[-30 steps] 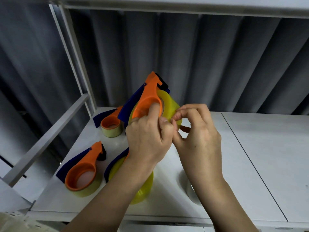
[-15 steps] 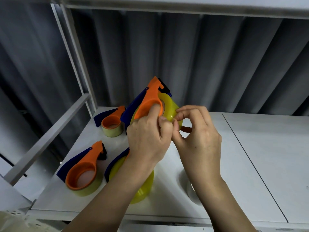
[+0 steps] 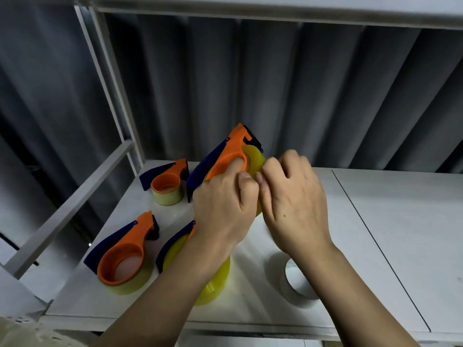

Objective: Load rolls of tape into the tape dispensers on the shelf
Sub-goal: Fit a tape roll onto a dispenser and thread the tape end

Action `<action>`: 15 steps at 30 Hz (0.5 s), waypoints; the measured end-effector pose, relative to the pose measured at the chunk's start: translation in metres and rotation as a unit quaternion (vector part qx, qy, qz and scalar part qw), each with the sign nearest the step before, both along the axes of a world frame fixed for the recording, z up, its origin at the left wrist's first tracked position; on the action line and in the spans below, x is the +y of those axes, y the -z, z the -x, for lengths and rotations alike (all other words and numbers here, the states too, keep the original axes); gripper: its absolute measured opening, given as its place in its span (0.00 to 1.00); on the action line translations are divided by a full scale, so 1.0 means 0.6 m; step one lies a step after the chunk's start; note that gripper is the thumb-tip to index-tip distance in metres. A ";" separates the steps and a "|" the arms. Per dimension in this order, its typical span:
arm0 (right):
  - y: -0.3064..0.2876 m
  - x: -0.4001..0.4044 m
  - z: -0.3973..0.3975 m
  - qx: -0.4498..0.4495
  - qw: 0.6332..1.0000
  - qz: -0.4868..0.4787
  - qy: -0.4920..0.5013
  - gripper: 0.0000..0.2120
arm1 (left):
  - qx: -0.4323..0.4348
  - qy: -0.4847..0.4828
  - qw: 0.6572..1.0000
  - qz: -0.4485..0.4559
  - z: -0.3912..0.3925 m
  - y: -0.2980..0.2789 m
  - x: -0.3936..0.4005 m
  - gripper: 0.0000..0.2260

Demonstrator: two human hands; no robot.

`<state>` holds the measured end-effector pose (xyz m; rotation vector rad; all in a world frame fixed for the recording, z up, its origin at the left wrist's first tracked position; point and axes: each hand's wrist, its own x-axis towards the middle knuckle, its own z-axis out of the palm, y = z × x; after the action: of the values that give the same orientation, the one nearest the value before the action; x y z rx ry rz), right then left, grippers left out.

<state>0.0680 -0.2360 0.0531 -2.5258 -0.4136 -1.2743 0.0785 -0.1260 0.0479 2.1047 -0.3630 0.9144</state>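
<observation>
Left hand (image 3: 223, 204) grips the raised orange dispenser (image 3: 226, 156) above the shelf (image 3: 390, 221), its yellow roll (image 3: 254, 159) seated; right hand (image 3: 290, 196) pinches at the tape edge. Risk: the picked end could tear or restick.

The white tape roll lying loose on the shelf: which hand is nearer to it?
Right. The right hand is up at the held dispenser, with its forearm passing just over the white tape roll; the left hand grips that dispenser farther left.
</observation>
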 end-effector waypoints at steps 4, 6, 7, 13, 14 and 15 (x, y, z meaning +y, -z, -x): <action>0.003 0.006 -0.003 -0.021 1.000 0.001 0.023 0.07 | 0.003 -0.008 1.000 -0.005 -0.001 -0.001 -0.002 0.15; 0.004 0.007 -0.005 -0.022 0.999 0.013 0.024 0.07 | 0.011 -0.008 1.000 -0.004 -0.002 -0.001 -0.002 0.17; 0.004 0.007 -0.006 -0.019 1.000 0.012 0.016 0.06 | 0.016 -0.006 1.000 0.000 -0.003 -0.001 -0.002 0.18; 0.004 0.004 -0.010 0.022 0.999 -0.032 -0.008 0.09 | 0.111 0.016 0.992 0.055 0.005 -0.020 -0.003 0.29; 0.004 0.003 -0.010 0.023 0.999 -0.032 -0.006 0.10 | 0.128 0.011 0.990 0.060 0.002 -0.023 -0.004 0.28; 0.005 0.002 -0.012 0.025 0.999 -0.029 -0.005 0.10 | 0.137 0.014 0.989 0.060 -0.003 -0.022 -0.002 0.24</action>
<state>0.0751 -0.2346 0.0503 -2.4976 -0.3725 -1.1993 0.0806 -0.1270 0.0612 2.0723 -0.1897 0.6031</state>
